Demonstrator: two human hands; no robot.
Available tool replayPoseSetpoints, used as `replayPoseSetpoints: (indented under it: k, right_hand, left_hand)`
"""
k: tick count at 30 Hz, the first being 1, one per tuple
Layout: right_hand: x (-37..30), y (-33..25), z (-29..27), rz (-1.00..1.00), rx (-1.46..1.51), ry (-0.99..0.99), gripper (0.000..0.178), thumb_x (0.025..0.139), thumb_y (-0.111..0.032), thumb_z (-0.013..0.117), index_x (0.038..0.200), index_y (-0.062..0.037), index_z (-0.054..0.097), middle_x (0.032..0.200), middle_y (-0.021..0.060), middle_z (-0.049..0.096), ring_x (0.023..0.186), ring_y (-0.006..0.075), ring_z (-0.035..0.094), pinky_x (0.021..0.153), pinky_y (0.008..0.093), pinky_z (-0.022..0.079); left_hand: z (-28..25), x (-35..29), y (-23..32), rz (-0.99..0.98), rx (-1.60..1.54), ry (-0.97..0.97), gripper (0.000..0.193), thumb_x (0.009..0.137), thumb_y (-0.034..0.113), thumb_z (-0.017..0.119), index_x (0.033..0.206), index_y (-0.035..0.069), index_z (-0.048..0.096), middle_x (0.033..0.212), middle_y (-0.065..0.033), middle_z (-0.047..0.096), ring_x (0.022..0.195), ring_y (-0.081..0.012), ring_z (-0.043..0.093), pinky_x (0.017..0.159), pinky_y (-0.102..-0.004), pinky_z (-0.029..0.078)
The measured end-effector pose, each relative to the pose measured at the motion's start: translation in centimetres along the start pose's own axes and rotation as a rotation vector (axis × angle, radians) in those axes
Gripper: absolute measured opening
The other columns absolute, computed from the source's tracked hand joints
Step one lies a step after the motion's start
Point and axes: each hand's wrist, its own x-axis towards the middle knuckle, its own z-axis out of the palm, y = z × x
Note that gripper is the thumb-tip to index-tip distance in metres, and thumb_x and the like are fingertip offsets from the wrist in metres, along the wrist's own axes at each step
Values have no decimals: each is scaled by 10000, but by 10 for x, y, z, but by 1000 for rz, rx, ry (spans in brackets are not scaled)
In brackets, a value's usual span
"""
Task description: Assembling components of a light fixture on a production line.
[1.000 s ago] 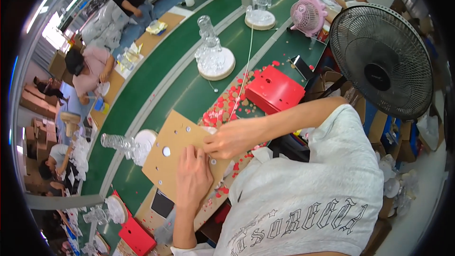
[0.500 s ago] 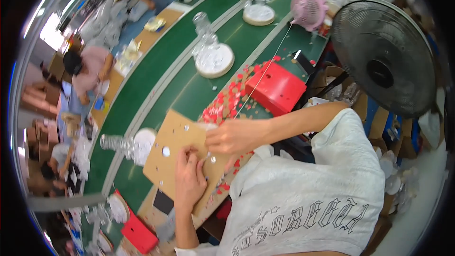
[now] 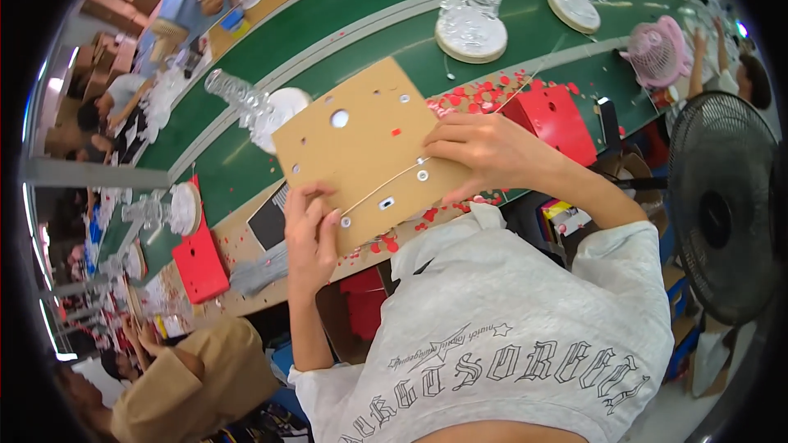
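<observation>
A brown cardboard panel point(image 3: 369, 135), punched with holes and fitted with small metal eyelets, is held tilted in front of me over the bench. My left hand point(image 3: 308, 234) grips its lower left edge, the thumb beside an eyelet point(image 3: 345, 222) and at the end of a thin pale cord point(image 3: 382, 189). That cord runs across the panel's face toward my right hand point(image 3: 484, 148). My right hand holds the right side, fingers over the face and thumb low at the edge. Whether its fingers also pinch the cord cannot be made out.
Red and brown punched discs point(image 3: 492, 90) litter the bench around a red box point(image 3: 554, 123) and a phone point(image 3: 607, 119). Clear plastic pieces on round white bases point(image 3: 472, 33) stand along the green conveyor point(image 3: 369, 57). A black fan point(image 3: 722, 197) is at right. Other people work nearby.
My view has swung to the right. My hands, close together over the panel before, are now apart at its two sides, with the cord stretched across its face.
</observation>
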Motion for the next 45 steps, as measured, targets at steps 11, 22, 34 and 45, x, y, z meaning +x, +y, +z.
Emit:
replayPoseSetpoints:
  k: [11, 22, 34, 45]
  right_hand:
    - [56, -37, 72, -88, 213, 182, 180, 795, -94, 739, 974, -88, 734, 922, 40, 679, 854, 236, 660, 728, 366, 552]
    - [66, -42, 77, -115, 210, 240, 228, 704, -35, 717, 925, -80, 749, 831, 44, 642, 789, 231, 660, 672, 367, 549]
    - [64, -51, 42, -98, 40, -149, 371, 699, -16, 695, 1066, -60, 735, 858, 97, 567, 774, 260, 652, 664, 399, 546]
    - [62, -59, 33, -164, -61, -213, 508, 660, -39, 749, 1160, -38, 655, 971, 91, 539, 877, 254, 637, 717, 392, 546]
  left_hand:
    - [33, -8, -3, -192, -300, 282, 111, 956, 56, 515, 950, -21, 595, 1498, -202, 455, 1376, -321, 430, 1123, -408, 323]
    - [34, -14, 6, -528, -1208, 347, 948, 802, -79, 554, 1621, 125, 121, 1531, -162, 384, 1351, -281, 484, 1080, -386, 451]
    - [46, -14, 14, -541, -1331, 480, 956, 750, -125, 570, 1599, 155, 232, 1470, -165, 469, 1279, -305, 558, 1022, -422, 519]
    - [44, -14, 19, -547, -1355, 478, 980, 752, -130, 551, 1611, 156, 176, 1499, -181, 434, 1288, -305, 551, 1016, -420, 521]
